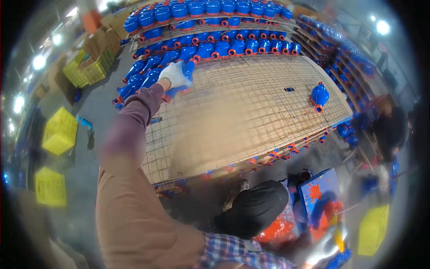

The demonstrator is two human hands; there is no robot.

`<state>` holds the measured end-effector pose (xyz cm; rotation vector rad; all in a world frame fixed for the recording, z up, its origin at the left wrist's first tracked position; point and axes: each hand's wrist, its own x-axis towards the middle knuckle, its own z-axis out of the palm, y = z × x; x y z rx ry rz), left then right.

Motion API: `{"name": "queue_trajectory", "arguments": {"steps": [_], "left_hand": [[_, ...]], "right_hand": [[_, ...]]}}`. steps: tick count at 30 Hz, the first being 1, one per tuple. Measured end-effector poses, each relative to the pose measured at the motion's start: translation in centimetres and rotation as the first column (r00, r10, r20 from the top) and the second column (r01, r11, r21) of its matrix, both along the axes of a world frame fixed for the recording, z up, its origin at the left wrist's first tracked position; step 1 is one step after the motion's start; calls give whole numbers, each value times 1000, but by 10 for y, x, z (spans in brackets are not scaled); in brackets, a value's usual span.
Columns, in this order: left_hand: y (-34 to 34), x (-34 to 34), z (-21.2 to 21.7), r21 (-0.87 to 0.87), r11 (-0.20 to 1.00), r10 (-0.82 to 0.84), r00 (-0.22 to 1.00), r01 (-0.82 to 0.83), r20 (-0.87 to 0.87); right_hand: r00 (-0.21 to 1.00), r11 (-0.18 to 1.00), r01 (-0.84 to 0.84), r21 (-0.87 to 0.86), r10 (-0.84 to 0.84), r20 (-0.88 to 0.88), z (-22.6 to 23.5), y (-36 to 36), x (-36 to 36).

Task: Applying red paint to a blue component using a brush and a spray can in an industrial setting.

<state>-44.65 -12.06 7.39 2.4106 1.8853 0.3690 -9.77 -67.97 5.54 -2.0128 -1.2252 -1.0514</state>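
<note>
My left hand, in a white glove, reaches to the far left edge of the mesh-topped board and is closed on a blue casting with red ends. More of these blue castings crowd beside and behind it. Low on the right, my right hand, also white-gloved, is wrapped round a yellow-handled paintbrush; motion blurs it. Near this hand are a blue panel smeared with red paint and a glossy red paint-covered surface. One blue casting stands alone on the board's right side.
The wire mesh board rests over stacked layers with castings beneath. Racks of blue castings rise at the back and right. Yellow crates stand on the left floor, another yellow crate at lower right. A dark-trousered knee is below the board.
</note>
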Motion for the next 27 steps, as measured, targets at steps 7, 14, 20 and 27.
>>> {"name": "queue_trajectory", "arguments": {"steps": [7,14,20,27], "left_hand": [[54,-20,-11,-21,1000,-25,991,22,-133],[59,-34,-4,-25,998,-57,967,53,-246],[-45,46,61,-156,826,-559,821,541,-113],[-163,62,5,749,223,-363,766,624,-530]], "right_hand": [[980,996,-54,66,66,-188,-19,3,6],[940,997,-79,7,77,-333,-22,-7,5],[953,963,180,-199,-221,-206,30,-21,-7],[977,968,168,187,-138,-163,22,-153,12]]}}
